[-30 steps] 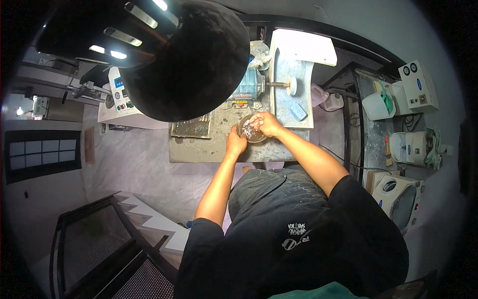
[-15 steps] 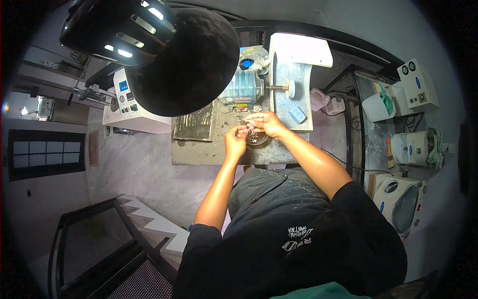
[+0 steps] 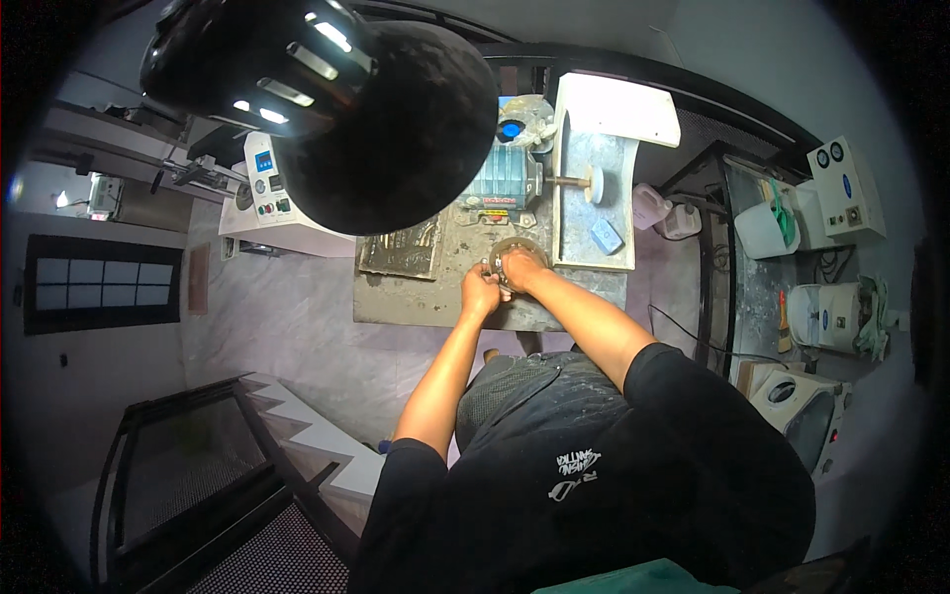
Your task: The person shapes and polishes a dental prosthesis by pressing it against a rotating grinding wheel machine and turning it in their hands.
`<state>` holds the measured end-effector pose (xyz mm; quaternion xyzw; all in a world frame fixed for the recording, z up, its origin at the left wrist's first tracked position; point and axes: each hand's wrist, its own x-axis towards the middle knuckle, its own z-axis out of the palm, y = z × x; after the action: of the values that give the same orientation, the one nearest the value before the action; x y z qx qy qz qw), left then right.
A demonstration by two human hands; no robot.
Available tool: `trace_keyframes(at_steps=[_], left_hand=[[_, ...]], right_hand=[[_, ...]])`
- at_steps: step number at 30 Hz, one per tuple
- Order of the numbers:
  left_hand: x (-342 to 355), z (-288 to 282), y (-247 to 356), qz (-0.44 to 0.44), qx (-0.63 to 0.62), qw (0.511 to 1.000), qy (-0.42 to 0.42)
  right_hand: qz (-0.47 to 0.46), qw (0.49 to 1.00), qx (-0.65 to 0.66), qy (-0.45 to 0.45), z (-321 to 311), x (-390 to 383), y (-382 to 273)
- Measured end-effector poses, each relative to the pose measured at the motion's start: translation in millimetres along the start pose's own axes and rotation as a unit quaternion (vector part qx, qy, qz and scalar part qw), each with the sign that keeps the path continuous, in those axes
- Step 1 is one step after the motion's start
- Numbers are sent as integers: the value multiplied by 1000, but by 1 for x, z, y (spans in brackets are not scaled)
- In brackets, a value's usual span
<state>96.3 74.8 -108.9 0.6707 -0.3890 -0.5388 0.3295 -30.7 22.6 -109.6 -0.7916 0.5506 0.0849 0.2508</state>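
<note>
My left hand (image 3: 481, 291) and my right hand (image 3: 522, 268) meet close together over the front part of the workbench (image 3: 406, 308). The fingers of both are curled in and closed. Something small and pale shows between them, too small and too covered to name. A round, brownish dish (image 3: 517, 244) lies beside and partly beneath my right hand, which hides much of it. Behind the hands stands a teal bench motor (image 3: 503, 178), whose shaft carries a white wheel (image 3: 595, 185) out to the right.
A black lamp shade (image 3: 426, 139) hangs over the bench's left back. The wheel sits over a white splash tray (image 3: 567, 243) holding a blue block (image 3: 606, 236). A dark, flat tray (image 3: 399, 249) lies at left. A white control machine (image 3: 287, 223) stands beyond it; plastic jugs (image 3: 677, 222) stand right.
My hands have turned and lowered, the right one now reaching over the dish with its back upward. The pinkish piece pinched between them earlier is now mostly covered. The whole view has shifted slightly.
</note>
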Motion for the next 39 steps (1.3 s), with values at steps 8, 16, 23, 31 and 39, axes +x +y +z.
trace_keyframes(at_steps=[8,16,23,31,39], left_hand=[[-6,-2,-2,-39,-23,999,19],[-6,-3,-4,115,152,977,97],[-10,8,0,19,37,997,61],[-15,6,7,18,5,998,59],[-18,-6,9,217,229,927,204]], right_hand=[[12,971,223,-79,-16,19,27],[30,858,503,-95,-20,6,51],[-69,991,105,-38,-9,-9,31],[-87,984,152,19,-3,-9,27],[-58,859,507,44,-11,-1,47]])
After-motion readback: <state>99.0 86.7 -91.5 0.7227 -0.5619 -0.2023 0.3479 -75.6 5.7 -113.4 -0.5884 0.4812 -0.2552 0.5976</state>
